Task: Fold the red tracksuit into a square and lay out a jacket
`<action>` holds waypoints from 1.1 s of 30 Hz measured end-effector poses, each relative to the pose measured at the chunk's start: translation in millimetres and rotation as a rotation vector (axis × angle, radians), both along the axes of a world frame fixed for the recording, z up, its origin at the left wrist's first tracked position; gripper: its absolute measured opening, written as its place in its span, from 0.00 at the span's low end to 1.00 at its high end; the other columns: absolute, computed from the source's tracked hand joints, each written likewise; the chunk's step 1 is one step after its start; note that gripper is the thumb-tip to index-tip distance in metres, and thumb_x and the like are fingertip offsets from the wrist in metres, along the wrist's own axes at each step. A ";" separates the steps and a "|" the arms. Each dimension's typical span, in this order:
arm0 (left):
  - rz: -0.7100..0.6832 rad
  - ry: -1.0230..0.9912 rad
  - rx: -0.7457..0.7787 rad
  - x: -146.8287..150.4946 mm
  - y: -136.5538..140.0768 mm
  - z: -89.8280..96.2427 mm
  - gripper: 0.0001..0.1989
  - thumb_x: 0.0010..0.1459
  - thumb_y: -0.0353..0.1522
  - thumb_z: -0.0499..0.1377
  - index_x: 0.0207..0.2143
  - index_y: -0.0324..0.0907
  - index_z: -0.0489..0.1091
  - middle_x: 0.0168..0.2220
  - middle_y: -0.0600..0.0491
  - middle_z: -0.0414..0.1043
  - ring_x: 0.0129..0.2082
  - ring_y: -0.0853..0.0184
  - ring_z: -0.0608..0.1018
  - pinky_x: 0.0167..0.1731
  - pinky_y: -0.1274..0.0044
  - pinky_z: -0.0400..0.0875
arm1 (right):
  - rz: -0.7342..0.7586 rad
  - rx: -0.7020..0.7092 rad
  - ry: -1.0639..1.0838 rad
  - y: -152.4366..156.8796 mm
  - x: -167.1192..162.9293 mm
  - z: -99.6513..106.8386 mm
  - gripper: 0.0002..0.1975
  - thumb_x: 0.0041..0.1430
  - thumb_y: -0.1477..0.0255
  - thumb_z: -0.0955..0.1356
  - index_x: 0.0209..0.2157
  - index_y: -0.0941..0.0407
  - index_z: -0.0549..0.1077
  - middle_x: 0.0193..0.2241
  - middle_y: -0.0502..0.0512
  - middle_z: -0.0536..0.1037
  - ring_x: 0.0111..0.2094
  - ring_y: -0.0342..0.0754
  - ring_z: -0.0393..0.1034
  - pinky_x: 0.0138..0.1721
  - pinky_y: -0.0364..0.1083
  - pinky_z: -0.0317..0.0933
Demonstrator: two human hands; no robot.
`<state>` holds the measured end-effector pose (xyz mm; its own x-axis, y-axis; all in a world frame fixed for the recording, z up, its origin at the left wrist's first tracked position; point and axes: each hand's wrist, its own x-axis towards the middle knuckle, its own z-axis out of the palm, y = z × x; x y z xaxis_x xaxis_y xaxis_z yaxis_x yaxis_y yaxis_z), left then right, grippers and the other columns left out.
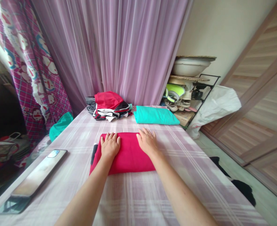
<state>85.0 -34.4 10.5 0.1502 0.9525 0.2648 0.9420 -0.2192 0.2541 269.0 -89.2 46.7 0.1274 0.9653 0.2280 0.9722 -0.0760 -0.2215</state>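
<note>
A folded red garment [131,157] lies flat on the checked cloth in front of me, with a dark strip with a white end showing at its left edge. My left hand [110,145] rests on its upper left part, fingers stretched out and palm down. On the upper right corner lies my right hand [147,141], its fingers spread over the red fabric. Beyond the hands, a folded turquoise garment [156,115] sits at the far right of the table. To its left is a loose pile of red, black and white clothes [109,105].
A phone [39,175] lies on the left side of the table [195,188]. Purple curtains [119,47] hang behind. At the back right stands a rack with shoes [176,103] and a white basin [190,66], beside a white plastic bag [219,102]. Teal fabric [61,126] is at the left edge.
</note>
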 end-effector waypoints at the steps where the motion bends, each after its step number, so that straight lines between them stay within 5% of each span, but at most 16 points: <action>1: -0.002 -0.004 0.001 -0.3 -0.4 0.2 0.24 0.67 0.40 0.42 0.59 0.45 0.66 0.62 0.47 0.65 0.65 0.53 0.60 0.63 0.51 0.47 | 0.070 0.029 0.014 -1.9 -15.7 -1.6 0.25 0.69 0.63 0.53 0.63 0.50 0.63 0.65 0.57 0.62 0.64 0.52 0.53 0.64 0.61 0.40; 5: -0.004 -0.013 0.015 -0.6 -2.7 1.5 0.23 0.67 0.38 0.42 0.58 0.47 0.67 0.62 0.49 0.66 0.64 0.54 0.62 0.63 0.52 0.48 | 0.221 -0.017 0.024 -16.9 -47.9 -25.0 0.26 0.69 0.61 0.54 0.64 0.51 0.61 0.65 0.56 0.61 0.66 0.53 0.50 0.66 0.60 0.37; 13: 0.002 -0.036 0.039 -2.1 -5.7 6.4 0.22 0.67 0.37 0.42 0.56 0.45 0.69 0.60 0.50 0.68 0.64 0.54 0.63 0.63 0.52 0.50 | 0.021 -0.095 -0.027 -27.2 18.3 -45.0 0.25 0.70 0.64 0.55 0.65 0.50 0.59 0.68 0.54 0.55 0.67 0.51 0.48 0.65 0.59 0.41; 24: -0.211 -0.041 0.030 75.8 -58.0 5.7 0.24 0.68 0.38 0.43 0.59 0.41 0.66 0.63 0.46 0.64 0.65 0.54 0.61 0.65 0.53 0.46 | 0.004 -0.087 -0.057 -26.7 22.0 -53.6 0.25 0.70 0.64 0.54 0.65 0.50 0.59 0.68 0.54 0.56 0.67 0.51 0.49 0.64 0.60 0.43; 33: -0.126 0.079 0.063 -12.9 -40.5 0.2 0.27 0.68 0.43 0.43 0.63 0.44 0.61 0.66 0.48 0.59 0.67 0.55 0.58 0.65 0.55 0.48 | 0.008 -0.048 -0.062 -26.9 23.3 -55.9 0.25 0.69 0.64 0.54 0.65 0.50 0.59 0.67 0.54 0.57 0.66 0.50 0.50 0.64 0.60 0.44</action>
<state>72.0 -74.9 10.7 0.2906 0.9067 0.3056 0.9224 -0.3504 0.1625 292.3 -116.1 -9.1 0.1070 0.9761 0.1890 0.9845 -0.0774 -0.1575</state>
